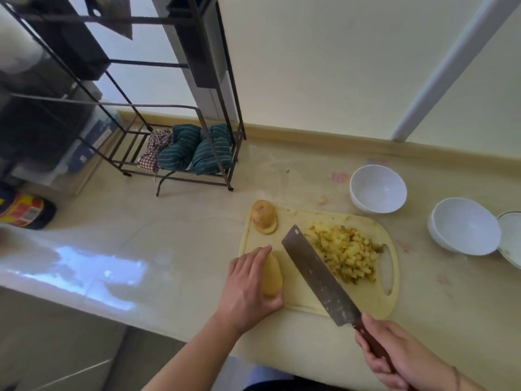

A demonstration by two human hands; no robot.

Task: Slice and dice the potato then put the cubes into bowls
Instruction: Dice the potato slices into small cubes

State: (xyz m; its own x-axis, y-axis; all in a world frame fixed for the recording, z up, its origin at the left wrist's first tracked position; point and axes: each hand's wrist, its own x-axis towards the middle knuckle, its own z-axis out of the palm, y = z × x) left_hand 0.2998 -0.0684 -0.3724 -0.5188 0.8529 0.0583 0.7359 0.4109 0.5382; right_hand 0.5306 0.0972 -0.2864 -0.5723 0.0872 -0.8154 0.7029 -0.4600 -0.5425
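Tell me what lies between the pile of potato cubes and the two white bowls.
Nothing visible blocks the way. The potato cubes lie on the cutting board; past its right edge only bare counter separates them from the near bowl and the far-right bowl. The cleaver lies on the pile's left side, away from the bowls.

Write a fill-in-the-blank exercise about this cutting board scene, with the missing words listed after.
1. The right hand grips the handle of a ____.
2. The left hand holds a potato piece on the cutting ____.
3. Both white bowls hold ____ cubes.
4. The diced potato pile lies on the blade's ____ side.

Missing words: cleaver; board; no; right
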